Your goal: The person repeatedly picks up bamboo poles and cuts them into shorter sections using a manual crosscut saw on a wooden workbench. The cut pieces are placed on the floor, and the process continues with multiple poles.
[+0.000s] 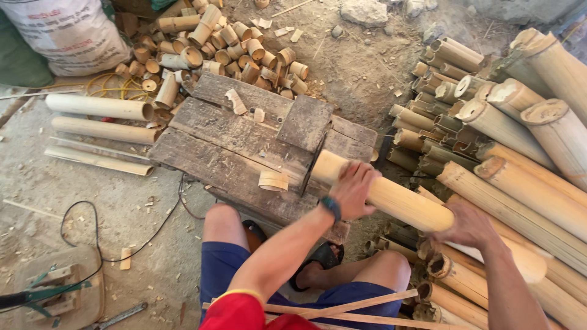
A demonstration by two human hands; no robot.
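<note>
Dusty dirt floor, seen from above. Left hand (pixel 353 188) wraps a pale, smooth bamboo tube (pixel 385 194); right hand (pixel 468 227) cups its far end. Its near end rests on a rough plank block (pixel 244 143). Keeping both grips firm should stop rolling. Knobbly poles (pixel 526 183) lie right.

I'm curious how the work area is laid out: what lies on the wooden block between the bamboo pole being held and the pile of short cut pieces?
In the head view, the block bears a small board and bamboo offcuts.
</note>
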